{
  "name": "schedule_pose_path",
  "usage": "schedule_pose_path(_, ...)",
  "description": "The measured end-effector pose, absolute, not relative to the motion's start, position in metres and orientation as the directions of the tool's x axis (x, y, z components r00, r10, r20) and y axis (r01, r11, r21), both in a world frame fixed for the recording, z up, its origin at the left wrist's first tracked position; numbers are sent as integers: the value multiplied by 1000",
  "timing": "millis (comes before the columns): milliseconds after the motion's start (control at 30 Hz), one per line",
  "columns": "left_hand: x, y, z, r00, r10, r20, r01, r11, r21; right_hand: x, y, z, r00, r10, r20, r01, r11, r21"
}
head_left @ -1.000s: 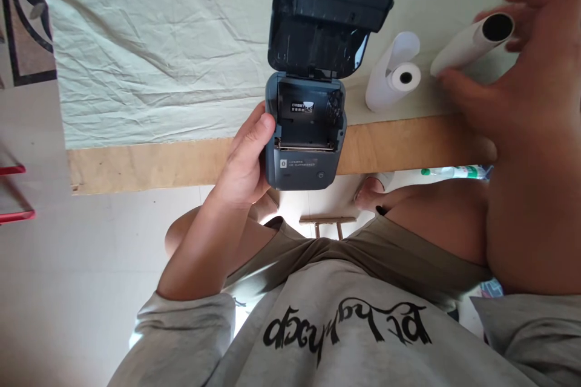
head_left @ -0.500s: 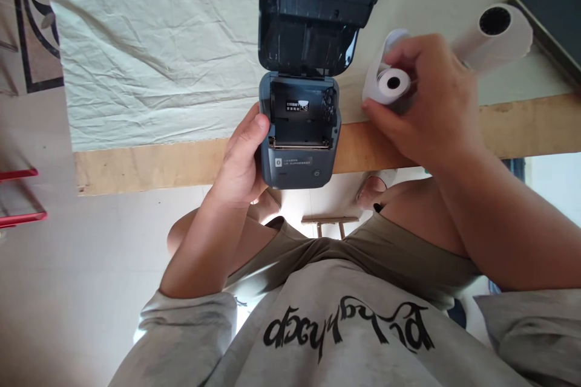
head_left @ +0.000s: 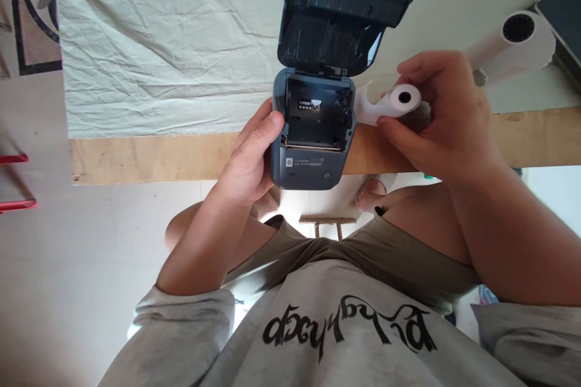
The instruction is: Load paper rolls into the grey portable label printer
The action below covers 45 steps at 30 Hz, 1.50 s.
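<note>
My left hand (head_left: 252, 154) is closed round the left side of a dark blue-grey printer (head_left: 308, 168), thumb on its edge. The printer's black lid (head_left: 336, 12) stands raised, and its inner compartment shows a small label and no roll. Just right of the printer, my right hand (head_left: 445, 115) grips a small white paper roll (head_left: 402, 100) with a dark hole in its core. A loose paper end of the roll points left, close to the printer's side.
A larger white roll (head_left: 529, 51) stands at the right beside a dark flat object (head_left: 567, 18). Pale cloth (head_left: 172, 42) covers the table, whose wooden edge (head_left: 149, 159) runs across. Red bars (head_left: 18, 204) show at far left, a wooden stool (head_left: 327, 220) below.
The printer has shifted right with my left hand. The small roll and my right hand have moved slightly right and down, and the roll's loose end now points left toward the printer.
</note>
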<state>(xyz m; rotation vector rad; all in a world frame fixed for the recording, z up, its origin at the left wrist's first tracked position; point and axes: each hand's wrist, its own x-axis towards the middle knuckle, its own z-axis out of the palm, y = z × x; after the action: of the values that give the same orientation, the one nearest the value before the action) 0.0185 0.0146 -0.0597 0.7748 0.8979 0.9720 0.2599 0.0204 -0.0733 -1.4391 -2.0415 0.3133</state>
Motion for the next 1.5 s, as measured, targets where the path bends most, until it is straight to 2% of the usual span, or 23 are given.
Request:
schedule_pose_path(67, 19, 15, -63, 287, 921, -263, -363, 359, 860, 261, 20, -72, -228, 915, 334, 767, 380, -516)
schedule_pose_path(200, 20, 15, -69, 253, 926, -281, -346, 358, 867, 260, 19, -72, -252, 884, 392, 807, 416, -418)
schedule_pose_path(367, 26, 13, -67, 211, 922, -324, -300, 376, 876, 263, 18, -71, -198, 919, 341, 771, 361, -524)
schedule_pose_path(467, 28, 13, -64, 162, 932, -325, -305, 361, 881, 263, 17, -70, -254, 896, 364, 762, 417, -495)
schedule_pose_path(567, 25, 14, -67, 218, 924, -314, -305, 370, 878, 262, 17, -70, -224, 899, 376, 810, 387, -442)
schedule_pose_path(667, 18, 17, -71, 290, 913, -287, -302, 371, 878, 263, 17, -70, -203, 908, 365, 809, 366, -460)
schedule_pose_path(767, 15, 18, -73, 294, 921, -254, -316, 345, 884, 263, 18, -71, -229, 898, 376, 783, 399, -476)
schedule_pose_path(933, 14, 19, -77, 323, 921, -220, -312, 323, 894, 260, 20, -75, -154, 921, 358, 842, 312, -440)
schedule_pose_path(1033, 12, 20, -80, 347, 918, -191, -328, 309, 893, 260, 21, -73, -136, 907, 400, 771, 350, -532)
schedule_pose_path(1133, 11, 21, -81, 346, 926, -148, -345, 272, 898, 255, 21, -66, -91, 821, 563, 607, 494, -622)
schedule_pose_path(1200, 11, 21, -80, 329, 934, -139, -322, 250, 913, 245, 20, -60, -97, 707, 701, 529, 633, -566)
schedule_pose_path(1267, 12, 22, -78, 315, 939, -135, -294, 231, 927, 230, 18, -54, -164, 626, 763, 496, 721, -484)
schedule_pose_path(1333, 14, 22, -77, 321, 941, -110, -285, 207, 936, 213, 15, -49, -243, 653, 718, 547, 703, -454)
schedule_pose_path(1500, 18, 21, -74, 300, 950, -82, -313, 179, 933, 190, 17, -49, -230, 741, 631, 708, 572, -414)
